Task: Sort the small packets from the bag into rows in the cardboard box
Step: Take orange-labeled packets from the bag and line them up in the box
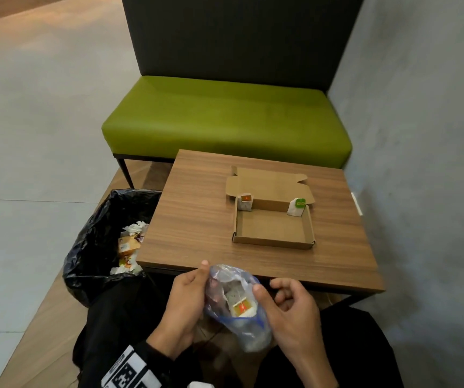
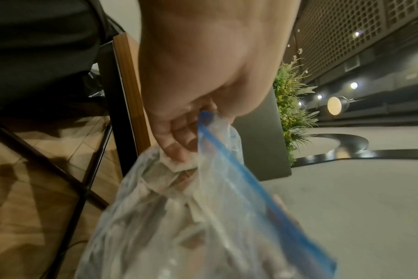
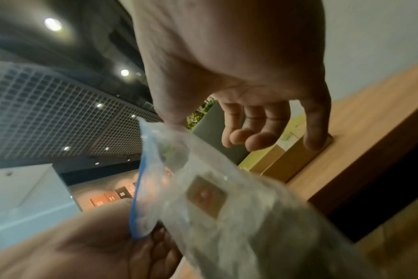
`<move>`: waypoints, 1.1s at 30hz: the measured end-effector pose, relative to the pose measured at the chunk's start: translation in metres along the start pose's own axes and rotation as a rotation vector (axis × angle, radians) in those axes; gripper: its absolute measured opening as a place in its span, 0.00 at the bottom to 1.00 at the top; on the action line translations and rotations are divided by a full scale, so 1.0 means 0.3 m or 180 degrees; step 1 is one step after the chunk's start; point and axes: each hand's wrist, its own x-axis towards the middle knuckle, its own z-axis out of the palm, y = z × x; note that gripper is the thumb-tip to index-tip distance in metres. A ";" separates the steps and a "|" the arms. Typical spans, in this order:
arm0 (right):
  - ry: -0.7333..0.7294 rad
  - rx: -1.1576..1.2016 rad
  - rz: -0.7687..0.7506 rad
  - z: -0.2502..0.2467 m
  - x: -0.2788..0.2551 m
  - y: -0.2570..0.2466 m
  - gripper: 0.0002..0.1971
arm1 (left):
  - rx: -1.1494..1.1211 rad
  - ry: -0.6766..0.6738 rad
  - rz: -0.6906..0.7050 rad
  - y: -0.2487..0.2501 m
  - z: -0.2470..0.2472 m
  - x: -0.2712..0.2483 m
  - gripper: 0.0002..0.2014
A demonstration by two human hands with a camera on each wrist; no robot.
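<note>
On my lap, my left hand (image 1: 183,301) grips the rim of a clear zip bag (image 1: 253,334) with a blue strip; its fingers (image 2: 179,137) curl over the edge of the bag (image 2: 179,217). Several white packets lie inside, one with an orange-red tag (image 1: 242,306) uppermost. My right hand (image 1: 289,303) is beside the bag's mouth, thumb touching the rim, fingers (image 3: 251,136) loosely curled and holding nothing. An open cardboard box (image 1: 272,243) sits on the table. A red-tagged packet (image 1: 244,203) stands in its back left corner and a green-tagged packet (image 1: 298,207) in its back right.
The wooden table (image 1: 197,219) stands in front of my knees. A bin with a black liner (image 1: 99,247) holding rubbish stands at its left. A green bench (image 1: 225,116) is behind the table and a grey wall (image 1: 421,163) runs along the right.
</note>
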 end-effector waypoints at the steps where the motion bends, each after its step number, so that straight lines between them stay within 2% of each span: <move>1: 0.0002 -0.0068 -0.0012 -0.010 -0.008 0.003 0.18 | -0.0049 0.0046 0.0011 0.003 0.001 -0.003 0.27; 6: -0.0213 -0.0466 -0.0049 -0.009 -0.004 0.026 0.06 | -0.0205 0.0060 -0.0001 0.021 0.017 -0.019 0.24; 8: -0.0160 -0.0531 -0.0108 0.003 0.019 0.049 0.07 | -0.0299 -0.0029 -0.0066 0.022 0.013 -0.014 0.25; 11: -0.0076 0.0301 0.0127 0.012 0.046 0.061 0.13 | -0.0101 0.0071 -0.0069 0.001 0.002 0.002 0.24; 13: -0.0245 0.0992 0.0514 0.011 0.048 0.033 0.15 | 0.0339 0.0291 -0.0042 -0.031 -0.017 0.025 0.23; 15: -0.0486 0.1430 0.0839 0.007 0.048 0.005 0.16 | 0.1150 0.0351 0.0120 -0.070 -0.048 0.056 0.22; 17: -0.0629 0.1481 0.0970 -0.003 0.053 -0.016 0.17 | 0.2376 0.0393 0.0469 -0.089 -0.083 0.077 0.17; 18: -0.0662 0.1407 0.0975 -0.008 0.056 -0.021 0.18 | 0.2795 0.0500 0.0750 -0.085 -0.091 0.071 0.12; 19: -0.0684 0.1349 0.0968 -0.010 0.059 -0.023 0.18 | 0.2911 0.0536 0.1051 -0.069 -0.089 0.057 0.07; 21: -0.0761 0.1298 0.0990 -0.012 0.063 -0.030 0.17 | 0.2836 0.0213 0.1631 -0.036 -0.066 0.034 0.11; 23: -0.0920 0.1215 0.0992 -0.011 0.065 -0.039 0.17 | 0.2922 -0.0326 0.1785 -0.001 -0.026 0.017 0.15; 25: -0.1045 0.1189 0.0953 -0.011 0.064 -0.054 0.17 | 0.3008 -0.0656 0.1836 0.006 -0.002 0.022 0.13; 28: -0.1082 0.1139 0.0871 -0.016 0.063 -0.056 0.17 | 0.2856 -0.0703 0.1671 0.003 0.012 0.035 0.09; 31: -0.1015 0.1150 0.0619 -0.014 0.063 -0.047 0.15 | 0.2263 -0.0709 0.1111 -0.019 0.009 0.053 0.13; 33: -0.0706 0.1006 0.0253 0.003 0.065 -0.025 0.11 | 0.1749 -0.0638 0.0735 -0.036 0.009 0.061 0.18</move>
